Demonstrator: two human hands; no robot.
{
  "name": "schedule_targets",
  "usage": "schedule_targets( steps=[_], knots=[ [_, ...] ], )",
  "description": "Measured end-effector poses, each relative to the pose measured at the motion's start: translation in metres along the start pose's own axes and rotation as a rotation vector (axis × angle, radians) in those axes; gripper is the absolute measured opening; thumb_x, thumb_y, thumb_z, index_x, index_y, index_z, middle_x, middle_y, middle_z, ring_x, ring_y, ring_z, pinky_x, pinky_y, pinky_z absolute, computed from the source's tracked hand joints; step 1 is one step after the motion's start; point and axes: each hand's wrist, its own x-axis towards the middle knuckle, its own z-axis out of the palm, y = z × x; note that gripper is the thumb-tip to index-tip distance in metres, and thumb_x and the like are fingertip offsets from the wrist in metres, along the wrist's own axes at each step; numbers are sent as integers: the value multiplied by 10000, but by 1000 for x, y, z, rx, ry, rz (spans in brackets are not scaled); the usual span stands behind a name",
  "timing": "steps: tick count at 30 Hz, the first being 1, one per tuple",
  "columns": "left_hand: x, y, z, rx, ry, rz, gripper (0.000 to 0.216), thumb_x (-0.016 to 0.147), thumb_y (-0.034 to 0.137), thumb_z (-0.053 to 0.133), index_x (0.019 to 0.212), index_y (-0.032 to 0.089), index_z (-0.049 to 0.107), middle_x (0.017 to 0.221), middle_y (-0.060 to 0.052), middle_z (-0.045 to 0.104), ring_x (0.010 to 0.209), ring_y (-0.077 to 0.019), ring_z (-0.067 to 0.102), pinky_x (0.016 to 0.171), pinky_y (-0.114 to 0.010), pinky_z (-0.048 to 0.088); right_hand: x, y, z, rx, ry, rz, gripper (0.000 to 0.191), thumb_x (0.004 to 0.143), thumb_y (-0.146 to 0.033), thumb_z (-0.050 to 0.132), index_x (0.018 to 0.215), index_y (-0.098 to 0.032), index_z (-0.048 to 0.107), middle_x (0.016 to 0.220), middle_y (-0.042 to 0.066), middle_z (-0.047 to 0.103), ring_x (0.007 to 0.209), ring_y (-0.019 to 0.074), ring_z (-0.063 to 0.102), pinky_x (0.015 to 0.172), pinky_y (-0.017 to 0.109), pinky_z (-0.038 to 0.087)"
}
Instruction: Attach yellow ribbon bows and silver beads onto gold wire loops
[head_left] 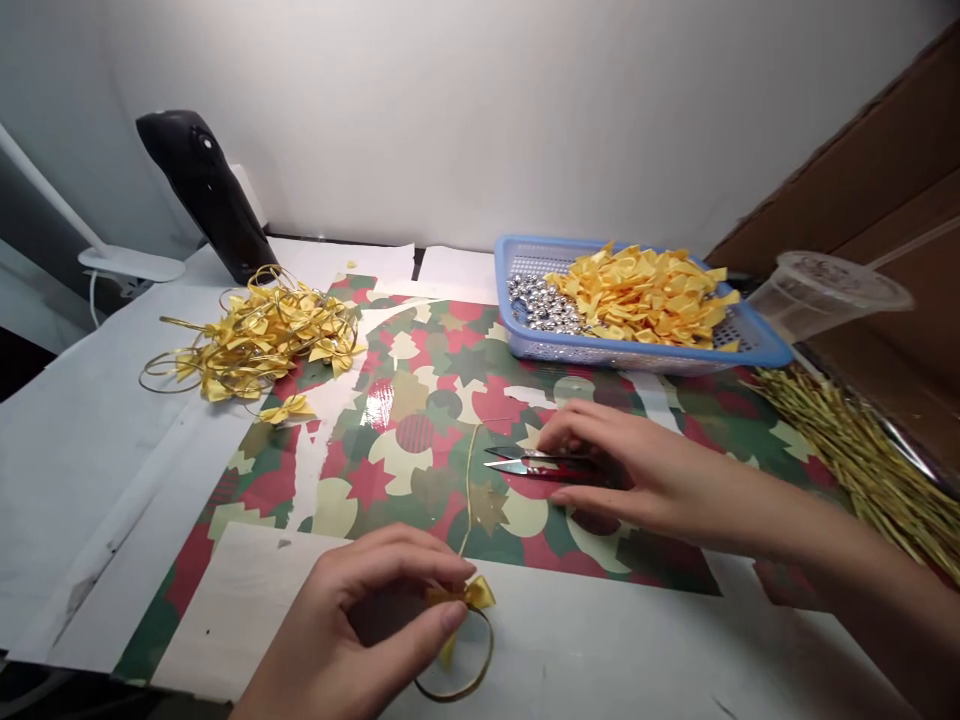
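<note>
Near the front edge, my left hand (390, 610) is closed, pinching a yellow ribbon bow (480, 592) between thumb and fingertips. A gold cord loop (480, 680) hangs below the bow. A pale thread (470, 480) runs from it up the patterned sheet, ending in a thin, needle-like line. To the right, my right hand (615, 460) is curled around dark-handled thread snips (517, 464), blades apart and pointing left. Its palm hides most of the handle. Finished-looking bows on gold loops (262, 335) lie heaped at the left, with one bow (289, 409) in front.
A blue basket (645, 357) at the back right holds yellow ribbon pieces (645, 295) and silver beads (544, 305). Beside it are a clear plastic cup (817, 290) and dried stalks (862, 470). A black bottle-like object (210, 200) and a white lamp base (131, 263) stand back left.
</note>
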Motion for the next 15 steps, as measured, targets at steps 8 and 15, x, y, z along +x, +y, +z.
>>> schedule_targets(
  steps=[8, 15],
  knots=[
    [7, 0, 2, 172, 22, 65, 189, 771, 146, 654, 911, 237, 744, 912, -31, 721, 805, -171, 687, 712, -212, 553, -19, 6, 12, 10, -51, 109, 161, 968, -304, 349, 986, -218, 484, 944, 71, 597, 785, 202, 578, 678, 337, 474],
    [11, 4, 6, 231, 56, 142, 254, 750, 103, 656, 944, 241, 743, 898, -18, 725, 781, -152, 696, 672, -167, 560, -25, 1, 12, 82, -172, 128, 283, 982, -406, 336, 1188, -280, 483, 1145, 82, 609, 967, 252, 599, 762, 357, 488]
  ],
)
